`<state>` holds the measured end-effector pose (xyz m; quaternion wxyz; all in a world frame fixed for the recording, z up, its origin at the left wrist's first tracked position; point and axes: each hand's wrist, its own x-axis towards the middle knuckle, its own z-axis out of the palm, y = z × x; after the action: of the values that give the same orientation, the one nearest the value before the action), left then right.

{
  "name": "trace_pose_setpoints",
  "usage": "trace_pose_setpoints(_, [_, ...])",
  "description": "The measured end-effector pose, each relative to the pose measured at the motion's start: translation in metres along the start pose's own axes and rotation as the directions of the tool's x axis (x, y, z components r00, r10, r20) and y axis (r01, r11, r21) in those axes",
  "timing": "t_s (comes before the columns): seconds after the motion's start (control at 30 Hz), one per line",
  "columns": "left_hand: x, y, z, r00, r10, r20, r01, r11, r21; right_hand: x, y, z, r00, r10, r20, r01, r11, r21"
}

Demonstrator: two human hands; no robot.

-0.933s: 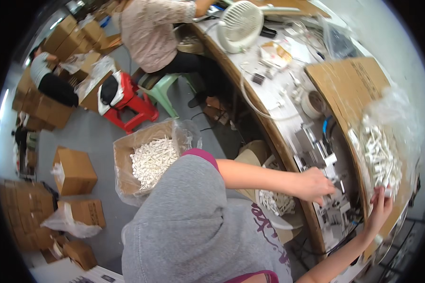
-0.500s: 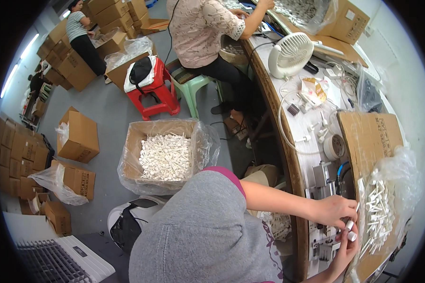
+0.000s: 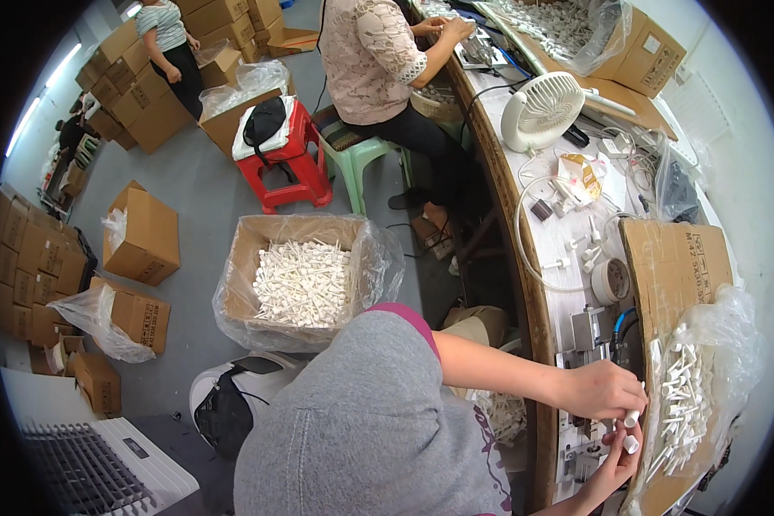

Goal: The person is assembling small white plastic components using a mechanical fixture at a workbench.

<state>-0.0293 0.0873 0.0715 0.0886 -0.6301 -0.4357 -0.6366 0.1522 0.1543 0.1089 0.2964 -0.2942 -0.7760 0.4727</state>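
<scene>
My left hand [image 3: 600,390] reaches over the bench from above, fingers pinched at a small white cylindrical plastic piece [image 3: 632,419]. Just below it, my right hand [image 3: 611,467] has its fingers closed round another white capped piece [image 3: 631,445]. The two hands nearly touch, and the fingers partly hide both pieces. Beside them a pile of white stemmed plastic pieces [image 3: 684,387] lies on a cardboard sheet [image 3: 675,258] with clear plastic film. Under and left of my hands are metal fixtures [image 3: 586,329] on the bench.
A tape roll [image 3: 610,282], a white fan [image 3: 542,112] and loose cables lie farther up the bench. A large carton [image 3: 241,275] of white pieces stands on the floor at left. A co-worker [image 3: 374,64] sits at the far bench; another person [image 3: 168,52] stands by stacked cartons.
My hands have shifted slightly; the pieces in them are tilted differently. The co-worker's hands have come together over the far bench. The standing person has moved slightly right. The whole view has shifted a little.
</scene>
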Motion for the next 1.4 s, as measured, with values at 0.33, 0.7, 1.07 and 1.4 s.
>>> trace_pose_setpoints(0.33, [-0.024, 0.011, -0.022, 0.989, -0.072, 0.126, 0.085, 0.991, -0.103, -0.014, -0.014, 0.001, 0.994, -0.105, -0.03, 0.109, 0.949, 0.295])
trace_pose_setpoints(0.7, [-0.081, -0.004, 0.026, 0.904, -0.099, 0.417, -0.029, 0.956, 0.29, -0.027, -0.003, 0.0, 0.943, -0.19, -0.272, 0.17, 0.981, -0.096])
trace_pose_setpoints(1.07, [-0.075, -0.01, 0.04, 0.834, -0.04, 0.551, -0.227, 0.884, 0.408, -0.031, 0.021, -0.008, 0.912, -0.216, -0.348, 0.211, 0.976, -0.054])
trace_pose_setpoints(1.4, [-0.076, -0.006, 0.048, 0.828, 0.027, 0.559, -0.329, 0.832, 0.446, -0.037, 0.046, -0.018, 0.954, -0.035, -0.299, 0.018, 0.998, -0.06])
